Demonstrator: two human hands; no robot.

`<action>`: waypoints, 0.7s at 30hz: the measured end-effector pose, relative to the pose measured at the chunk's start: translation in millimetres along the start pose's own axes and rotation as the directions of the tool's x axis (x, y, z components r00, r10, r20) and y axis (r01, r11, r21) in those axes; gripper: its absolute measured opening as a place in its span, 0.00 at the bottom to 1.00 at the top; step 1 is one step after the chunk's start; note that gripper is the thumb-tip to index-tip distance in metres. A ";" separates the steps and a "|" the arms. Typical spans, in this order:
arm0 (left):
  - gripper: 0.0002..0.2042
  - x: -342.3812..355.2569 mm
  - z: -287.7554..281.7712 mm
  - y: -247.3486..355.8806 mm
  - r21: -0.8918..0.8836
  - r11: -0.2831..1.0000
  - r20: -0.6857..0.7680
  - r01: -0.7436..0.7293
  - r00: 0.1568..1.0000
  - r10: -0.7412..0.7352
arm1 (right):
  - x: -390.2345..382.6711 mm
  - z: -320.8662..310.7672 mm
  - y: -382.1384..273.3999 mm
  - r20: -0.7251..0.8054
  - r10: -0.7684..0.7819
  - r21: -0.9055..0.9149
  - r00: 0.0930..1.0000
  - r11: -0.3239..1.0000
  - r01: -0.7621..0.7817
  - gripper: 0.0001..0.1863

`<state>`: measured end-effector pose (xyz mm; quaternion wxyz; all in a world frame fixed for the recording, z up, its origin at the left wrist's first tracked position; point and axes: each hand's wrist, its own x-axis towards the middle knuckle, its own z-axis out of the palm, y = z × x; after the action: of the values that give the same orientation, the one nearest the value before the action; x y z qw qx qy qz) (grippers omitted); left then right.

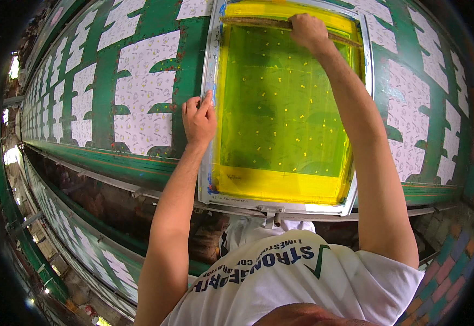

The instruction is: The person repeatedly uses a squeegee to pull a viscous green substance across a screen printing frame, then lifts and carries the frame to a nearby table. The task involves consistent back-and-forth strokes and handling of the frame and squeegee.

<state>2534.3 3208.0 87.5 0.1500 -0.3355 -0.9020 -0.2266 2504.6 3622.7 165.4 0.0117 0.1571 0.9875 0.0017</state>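
Note:
A silk-screen frame (207, 163) with pale metal sides lies on the long green printing table (192, 60) in front of me. Its mesh (275, 108) is see-through yellow-green, dotted with small yellow marks and bordered in brighter yellow. Near the far end of the mesh, my right hand (307, 31) is closed round a long brown squeegee (253, 22) that spans most of the width. My left hand (199, 120) holds the frame's left side about halfway along, fingers partly curled and the index finger lying on the rim. Yellow ink shows around the squeegee.
White printed fabric pieces (145, 89) lie in rows on the green table to the left, with more fabric pieces (408, 117) to the right. A metal rail (139, 190) runs along the near edge, with a bracket (272, 212) below the frame. Another table (79, 239) stands lower left.

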 end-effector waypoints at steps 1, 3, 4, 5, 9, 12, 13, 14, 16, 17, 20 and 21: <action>0.18 -0.1 -0.6 0.7 0.008 1.000 0.004 -0.002 1.000 0.002 | 4.3 -1.5 2.0 -0.014 -0.008 0.016 1.000 1.000 0.008 0.12; 0.19 -0.3 -1.8 2.0 0.001 1.000 0.019 0.010 1.000 -0.010 | -0.5 0.8 1.6 -0.012 -0.047 0.026 0.999 0.999 0.048 0.12; 0.19 -0.6 -2.2 2.7 -0.003 1.000 0.020 0.015 1.000 -0.015 | -10.1 4.9 0.2 -0.012 -0.053 0.017 0.999 0.998 0.053 0.11; 0.19 -0.6 -2.9 3.6 0.008 1.000 0.018 0.013 1.000 -0.013 | -26.0 11.3 -3.4 -0.047 -0.061 0.013 0.997 0.998 0.061 0.11; 0.19 0.2 -5.3 6.3 0.043 0.999 0.013 0.008 1.000 -0.009 | -55.1 15.6 -10.8 -0.179 -0.124 0.072 0.976 0.988 0.139 0.10; 0.19 1.9 -5.7 8.4 0.034 0.999 -0.003 0.008 1.000 -0.007 | -40.1 -1.5 0.2 -0.074 -0.118 0.074 0.990 0.990 0.124 0.10; 0.19 2.9 -5.7 8.7 0.030 1.000 -0.011 -0.002 1.000 0.002 | -31.0 -7.1 4.1 -0.055 -0.117 0.060 0.992 0.991 0.120 0.10; 0.19 3.6 -5.7 9.0 0.022 1.000 -0.007 0.012 1.000 -0.012 | -22.9 -10.7 8.7 -0.053 -0.123 0.053 0.991 0.991 0.126 0.10; 0.19 3.0 -5.3 10.0 0.006 1.000 -0.002 0.027 1.000 -0.027 | -5.3 -12.6 21.4 -0.080 -0.096 0.088 0.992 0.991 0.103 0.12; 0.19 3.1 -5.6 10.3 0.022 0.999 0.015 0.032 0.999 -0.033 | 5.8 -12.4 30.4 -0.102 -0.097 0.082 0.990 0.991 0.105 0.13; 0.20 2.4 -6.2 10.9 0.039 0.998 0.046 0.053 0.997 -0.055 | 40.5 -2.8 48.7 -0.188 -0.071 0.107 0.980 0.990 0.092 0.13; 0.20 2.3 -6.5 10.8 0.049 0.998 0.049 0.045 0.998 -0.048 | 47.8 2.3 54.0 -0.223 -0.057 0.122 0.973 0.989 0.086 0.14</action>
<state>2540.6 3213.2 97.3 0.1302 -0.3163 -0.9181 -0.2000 2476.0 3688.9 162.4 -0.1073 0.1205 0.9858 -0.0461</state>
